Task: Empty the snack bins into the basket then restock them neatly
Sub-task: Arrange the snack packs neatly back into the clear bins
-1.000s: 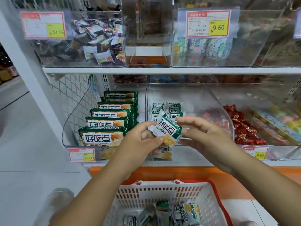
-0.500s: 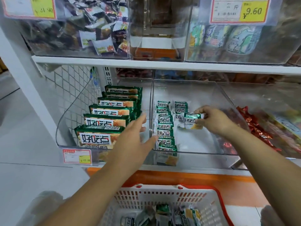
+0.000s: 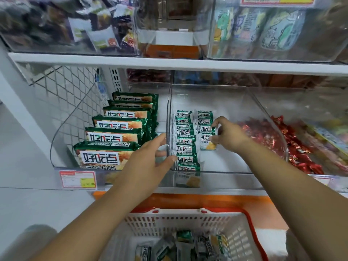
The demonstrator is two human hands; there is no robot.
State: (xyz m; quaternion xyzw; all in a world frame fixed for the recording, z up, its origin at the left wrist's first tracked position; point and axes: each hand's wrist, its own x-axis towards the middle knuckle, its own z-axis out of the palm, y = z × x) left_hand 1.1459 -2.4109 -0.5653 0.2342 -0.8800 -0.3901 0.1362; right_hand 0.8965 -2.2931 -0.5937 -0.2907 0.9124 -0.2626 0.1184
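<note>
Since half a second ago the right hand [image 3: 230,136] has gone from carrying a small green packet [image 3: 205,128] over the floor of the clear middle bin [image 3: 235,162] to setting it down on the right-hand column [image 3: 205,116]. The left hand [image 3: 146,162] has slid forward to the bin's left wall near its front-left corner. The right fingers [image 3: 219,120] are curled narrow, pinching the packet by its right end. It lies partway down that column with its printed band across the bin, overlapping the packet behind, and another packet [image 3: 207,145] sits just in front of it. The left fingers [image 3: 160,138] are straight, spread and holding nothing; whether they press the wall or only touch it I cannot tell.

The left column [image 3: 185,146] already reaches from the back to the bin's front edge, while the right column stops about halfway. The restocking step looks underway but well short of done. More of the same packets [image 3: 185,237] wait in the white basket [image 3: 169,216], below the shelf's front edge [image 3: 226,191] and on the near side of both hands.

The relation that matters next: the open slot lies toward the bin's front edge from the right fingers, along the column's back-to-front line. The basket stock sits nearer the empty left hand, so that hand is probably the better one to fetch the next packet while the right lets go
</note>
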